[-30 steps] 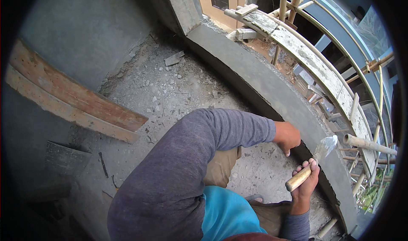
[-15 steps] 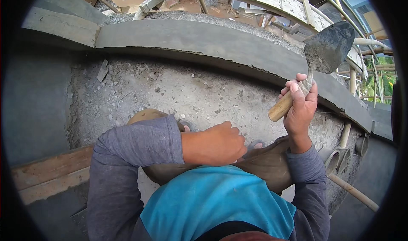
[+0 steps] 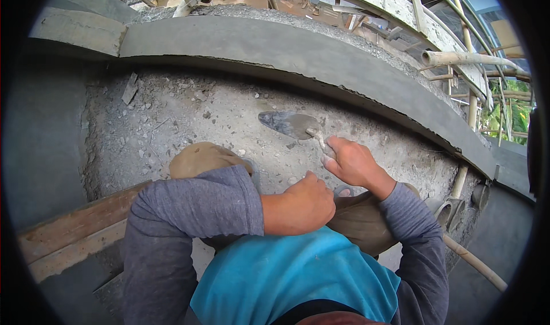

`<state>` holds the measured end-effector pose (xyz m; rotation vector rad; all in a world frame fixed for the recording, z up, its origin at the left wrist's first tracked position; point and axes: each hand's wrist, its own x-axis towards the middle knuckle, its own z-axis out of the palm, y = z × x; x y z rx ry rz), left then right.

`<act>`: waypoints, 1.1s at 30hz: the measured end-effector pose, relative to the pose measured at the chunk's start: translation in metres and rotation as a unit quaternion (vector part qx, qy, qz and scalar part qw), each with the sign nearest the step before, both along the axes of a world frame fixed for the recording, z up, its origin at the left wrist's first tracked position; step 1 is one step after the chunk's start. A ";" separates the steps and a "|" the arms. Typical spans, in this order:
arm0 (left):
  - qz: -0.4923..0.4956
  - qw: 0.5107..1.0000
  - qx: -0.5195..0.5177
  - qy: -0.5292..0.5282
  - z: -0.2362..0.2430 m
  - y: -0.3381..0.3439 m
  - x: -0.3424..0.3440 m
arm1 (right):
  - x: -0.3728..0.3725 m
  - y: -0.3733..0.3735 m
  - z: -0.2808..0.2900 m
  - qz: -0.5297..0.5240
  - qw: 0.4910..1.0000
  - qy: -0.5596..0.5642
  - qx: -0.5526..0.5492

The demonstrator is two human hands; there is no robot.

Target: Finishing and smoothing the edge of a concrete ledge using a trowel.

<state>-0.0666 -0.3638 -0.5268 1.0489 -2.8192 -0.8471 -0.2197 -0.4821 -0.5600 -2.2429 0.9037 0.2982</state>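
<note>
Since the right grip (image 3: 354,162) is wrapped round the handle of the trowel (image 3: 285,123), we log that one as grasping; the left grip (image 3: 309,202) is curled near the blue shirt (image 3: 286,268), fingers hidden, so we can't tell whether it's clenched or slack. Trowel sits ahead of the knees (image 3: 200,160), low over the floor (image 3: 189,131), blade tip toward the left (whether it touches, we can't tell). To handle it well, we'd keep the blade nearly flat and the wrist loose, so the edge doesn't snag on grit, and hold the left grip clear of the blade. Floor's rough and pale, strewn with rubble, one flat chip (image 3: 130,88) over at the left. Beyond runs a low grey wall (image 3: 246,41), smooth face, ragged lower edge. Planks (image 3: 80,222) lower left, bamboo pole (image 3: 475,262) lower right; past the wall, a splattered scaffold board (image 3: 395,7) and green leaves (image 3: 518,96).
</note>
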 end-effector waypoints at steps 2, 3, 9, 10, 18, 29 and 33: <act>-0.008 0.999 -0.031 -0.004 -0.001 -0.006 -0.002 | -0.014 0.005 -0.037 0.043 0.995 0.084 -0.022; -0.015 0.998 -0.060 -0.013 0.000 -0.011 -0.004 | -0.022 0.003 -0.052 0.043 0.994 0.093 -0.024; -0.033 0.993 -0.113 -0.006 0.021 -0.032 -0.003 | -0.034 -0.021 -0.095 0.003 0.974 0.181 -0.133; -0.029 0.993 -0.114 -0.002 0.022 -0.031 -0.002 | -0.029 -0.025 -0.100 0.006 0.973 0.185 -0.135; -0.018 0.998 -0.066 -0.010 0.033 -0.022 0.020 | 0.009 -0.060 -0.152 -0.022 0.962 0.115 -0.246; -0.003 0.999 -0.034 -0.006 0.030 -0.021 0.032 | 0.010 -0.060 -0.147 0.142 0.959 0.186 -0.159; -0.007 0.999 -0.042 -0.014 0.036 -0.024 0.033 | -0.010 -0.062 -0.136 0.159 0.948 0.207 -0.181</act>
